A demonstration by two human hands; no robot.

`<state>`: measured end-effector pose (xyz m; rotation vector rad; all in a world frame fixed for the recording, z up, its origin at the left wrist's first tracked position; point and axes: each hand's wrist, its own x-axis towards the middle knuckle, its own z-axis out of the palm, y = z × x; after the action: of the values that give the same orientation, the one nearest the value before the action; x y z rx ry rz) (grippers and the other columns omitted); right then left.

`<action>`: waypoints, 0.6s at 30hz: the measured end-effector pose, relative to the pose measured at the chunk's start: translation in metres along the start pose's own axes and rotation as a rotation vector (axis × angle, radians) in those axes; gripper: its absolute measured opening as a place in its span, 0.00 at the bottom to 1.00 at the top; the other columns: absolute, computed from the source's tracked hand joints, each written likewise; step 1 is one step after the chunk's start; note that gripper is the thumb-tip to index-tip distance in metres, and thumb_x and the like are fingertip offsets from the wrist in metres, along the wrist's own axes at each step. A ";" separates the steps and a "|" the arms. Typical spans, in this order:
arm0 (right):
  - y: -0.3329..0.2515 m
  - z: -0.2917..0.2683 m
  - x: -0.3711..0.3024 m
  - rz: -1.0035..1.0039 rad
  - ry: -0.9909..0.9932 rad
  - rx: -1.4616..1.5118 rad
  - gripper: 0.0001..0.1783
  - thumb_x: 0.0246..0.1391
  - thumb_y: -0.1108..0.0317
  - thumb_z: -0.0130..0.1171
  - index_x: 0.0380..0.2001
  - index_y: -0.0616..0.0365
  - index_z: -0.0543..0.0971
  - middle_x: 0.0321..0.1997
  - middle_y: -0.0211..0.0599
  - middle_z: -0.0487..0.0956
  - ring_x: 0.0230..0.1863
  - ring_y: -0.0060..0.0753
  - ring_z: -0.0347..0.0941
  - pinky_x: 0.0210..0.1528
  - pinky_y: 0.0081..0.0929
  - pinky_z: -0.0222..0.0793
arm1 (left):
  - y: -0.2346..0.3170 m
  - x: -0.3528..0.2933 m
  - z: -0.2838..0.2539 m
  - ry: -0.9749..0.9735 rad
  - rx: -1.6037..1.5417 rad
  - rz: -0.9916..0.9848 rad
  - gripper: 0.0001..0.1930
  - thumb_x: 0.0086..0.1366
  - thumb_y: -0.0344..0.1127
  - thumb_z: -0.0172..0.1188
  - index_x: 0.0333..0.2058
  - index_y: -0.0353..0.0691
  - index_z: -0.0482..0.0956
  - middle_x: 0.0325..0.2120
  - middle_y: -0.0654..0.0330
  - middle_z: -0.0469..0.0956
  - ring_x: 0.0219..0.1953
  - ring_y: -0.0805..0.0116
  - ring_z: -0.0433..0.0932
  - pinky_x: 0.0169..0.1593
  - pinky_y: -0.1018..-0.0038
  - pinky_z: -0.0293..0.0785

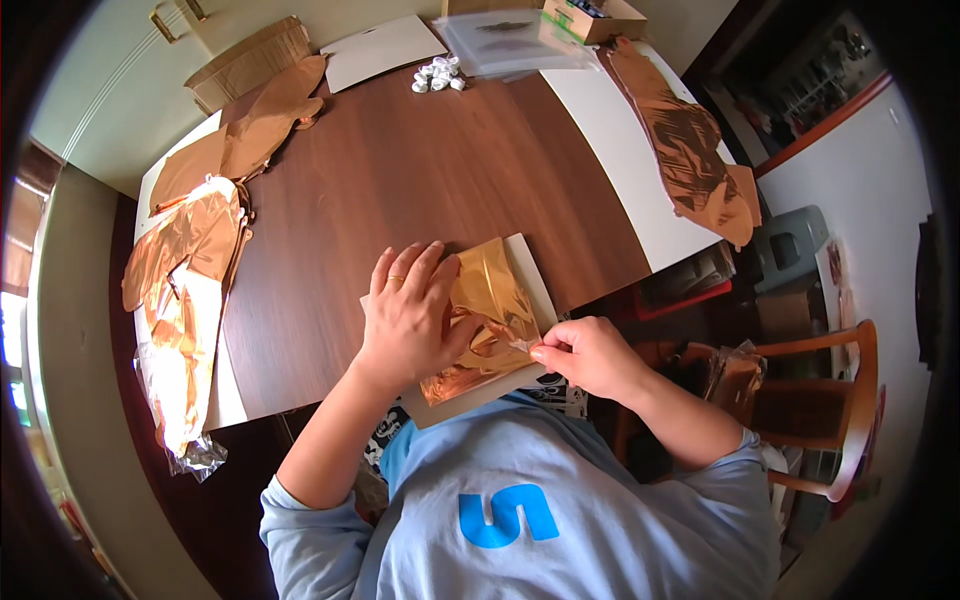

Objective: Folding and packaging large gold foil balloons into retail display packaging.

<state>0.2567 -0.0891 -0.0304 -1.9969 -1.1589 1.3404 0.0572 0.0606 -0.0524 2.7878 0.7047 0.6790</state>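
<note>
A folded gold foil balloon (pixel 490 285) lies on a pale flat board (pixel 527 262) at the table's near edge. My left hand (pixel 408 310) rests on the balloon's left side and the board, fingers stretched and slightly apart, a ring on one of them. At the lower right corner of the foil, my right hand (pixel 590 355) pinches a small pale, clear-looking tab between thumb and forefinger. The foil is creased and bulges a little between my two hands. What lies under my left palm is hidden.
Flat copper-coloured foil balloons lie along the table's left (pixel 190 240) and right (pixel 690 150) sides. Small white rolls (pixel 438 74) sit in a pile at the far side. Behind them are clear plastic sheets (pixel 500 45) and an open box (pixel 595 18). A wooden chair (pixel 860 400) stands at right.
</note>
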 end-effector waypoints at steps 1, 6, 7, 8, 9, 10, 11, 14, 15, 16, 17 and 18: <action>0.005 0.002 0.002 -0.063 0.039 -0.054 0.12 0.58 0.65 0.62 0.28 0.65 0.82 0.18 0.40 0.79 0.19 0.28 0.76 0.25 0.27 0.70 | 0.003 0.001 0.001 0.013 0.080 -0.001 0.31 0.55 0.49 0.65 0.52 0.34 0.75 0.55 0.48 0.72 0.59 0.48 0.69 0.64 0.50 0.59; 0.005 0.003 0.005 -0.082 0.077 -0.052 0.12 0.55 0.64 0.63 0.27 0.64 0.82 0.19 0.46 0.79 0.20 0.38 0.77 0.27 0.33 0.70 | 0.019 0.019 0.004 -0.007 -0.056 0.190 0.30 0.50 0.46 0.67 0.50 0.36 0.76 0.53 0.50 0.72 0.59 0.51 0.69 0.65 0.49 0.59; 0.004 0.003 0.006 -0.095 0.072 -0.060 0.12 0.55 0.64 0.63 0.27 0.64 0.82 0.19 0.46 0.79 0.21 0.37 0.77 0.27 0.33 0.70 | 0.019 0.021 0.006 -0.053 -0.127 0.255 0.30 0.50 0.46 0.68 0.50 0.36 0.76 0.53 0.50 0.72 0.59 0.51 0.69 0.65 0.49 0.59; 0.002 0.002 0.006 -0.109 0.067 -0.068 0.12 0.55 0.64 0.63 0.28 0.64 0.82 0.19 0.46 0.78 0.21 0.37 0.77 0.28 0.33 0.70 | 0.017 0.023 0.010 -0.046 -0.087 0.273 0.29 0.51 0.45 0.68 0.50 0.36 0.76 0.53 0.49 0.72 0.58 0.50 0.70 0.64 0.50 0.61; 0.000 0.001 0.006 -0.108 0.067 -0.068 0.12 0.55 0.64 0.63 0.28 0.64 0.82 0.19 0.46 0.78 0.21 0.37 0.77 0.28 0.33 0.70 | 0.013 0.026 0.014 -0.047 -0.088 0.273 0.29 0.51 0.45 0.68 0.50 0.36 0.76 0.53 0.49 0.72 0.58 0.50 0.70 0.64 0.50 0.61; -0.003 0.000 0.006 -0.093 0.049 -0.063 0.12 0.55 0.64 0.63 0.28 0.64 0.82 0.20 0.47 0.79 0.21 0.39 0.77 0.28 0.34 0.71 | 0.009 0.030 0.017 -0.025 -0.143 0.226 0.29 0.51 0.44 0.69 0.50 0.36 0.76 0.53 0.49 0.72 0.57 0.50 0.70 0.64 0.52 0.62; -0.004 -0.001 0.005 -0.079 0.031 -0.058 0.12 0.55 0.64 0.63 0.29 0.64 0.82 0.21 0.48 0.79 0.22 0.40 0.78 0.29 0.34 0.71 | 0.005 0.033 0.020 -0.004 -0.198 0.179 0.29 0.51 0.43 0.70 0.50 0.36 0.76 0.53 0.48 0.72 0.57 0.49 0.71 0.63 0.53 0.63; -0.003 -0.002 0.005 -0.125 0.027 -0.066 0.11 0.55 0.65 0.62 0.29 0.65 0.82 0.23 0.50 0.79 0.24 0.43 0.78 0.30 0.35 0.71 | -0.006 0.040 0.029 0.014 -0.196 0.086 0.28 0.52 0.42 0.69 0.50 0.36 0.76 0.48 0.51 0.74 0.49 0.51 0.73 0.56 0.59 0.68; -0.003 -0.002 0.005 -0.125 0.026 -0.064 0.11 0.55 0.65 0.62 0.29 0.65 0.82 0.23 0.50 0.79 0.24 0.43 0.78 0.30 0.35 0.71 | -0.008 0.042 0.030 0.004 -0.180 0.015 0.27 0.52 0.42 0.69 0.49 0.36 0.76 0.45 0.53 0.75 0.47 0.52 0.73 0.53 0.60 0.70; -0.003 -0.002 0.005 -0.148 0.031 -0.095 0.12 0.56 0.65 0.62 0.29 0.65 0.81 0.23 0.50 0.79 0.25 0.45 0.78 0.30 0.36 0.71 | -0.006 0.046 0.030 0.060 -0.152 0.011 0.25 0.52 0.41 0.68 0.48 0.36 0.78 0.40 0.54 0.75 0.43 0.54 0.73 0.48 0.62 0.70; -0.004 -0.003 0.005 -0.171 0.036 -0.127 0.12 0.56 0.65 0.62 0.29 0.65 0.81 0.24 0.51 0.79 0.25 0.47 0.78 0.30 0.36 0.71 | -0.006 0.049 0.030 0.058 -0.151 0.010 0.25 0.52 0.41 0.68 0.48 0.36 0.78 0.40 0.54 0.75 0.43 0.54 0.73 0.48 0.62 0.70; -0.004 -0.003 0.005 -0.171 0.035 -0.125 0.12 0.56 0.65 0.62 0.29 0.65 0.81 0.24 0.51 0.79 0.25 0.47 0.78 0.30 0.36 0.71 | -0.005 0.051 0.031 0.015 -0.151 -0.037 0.23 0.52 0.41 0.68 0.46 0.37 0.79 0.40 0.54 0.75 0.43 0.54 0.73 0.48 0.62 0.70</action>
<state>0.2587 -0.0825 -0.0288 -1.9474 -1.3937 1.1696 0.1093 0.0877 -0.0614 2.6288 0.6763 0.7155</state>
